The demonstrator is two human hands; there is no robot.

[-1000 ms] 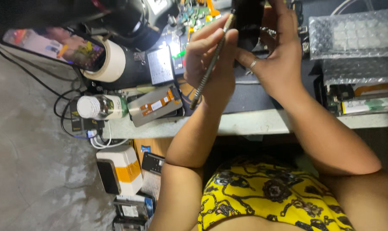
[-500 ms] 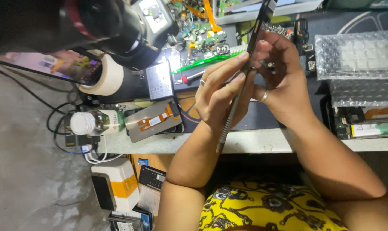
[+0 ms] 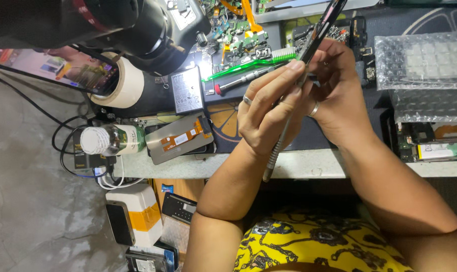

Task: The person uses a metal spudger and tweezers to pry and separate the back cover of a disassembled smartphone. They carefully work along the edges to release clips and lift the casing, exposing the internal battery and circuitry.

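L hand (image 3: pixel 268 113) grips a slim metal tool (image 3: pixel 281 146), fingers pinched round its shaft; long axis runs steep, knurled end down-left toward the bench edge (image 3: pixel 309 166), tip up-right at a dark phone (image 3: pixel 319 30). R hand (image 3: pixel 339 95) clasps the phone, edge-on, above the bench.

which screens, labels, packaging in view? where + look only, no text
Lit phone screen: far left, under the black scope, colourful picture.
Grey display panel: face down at bench edge, orange flex strip.
Battery: above that panel, grey rectangle with printed label.
Bottle: lying left of the panel, white cap, green and white label.
Bubble wrap: top right, clear sheets.
Left hand grips a metal tool; right hand holds a thin dark phone edge-on.
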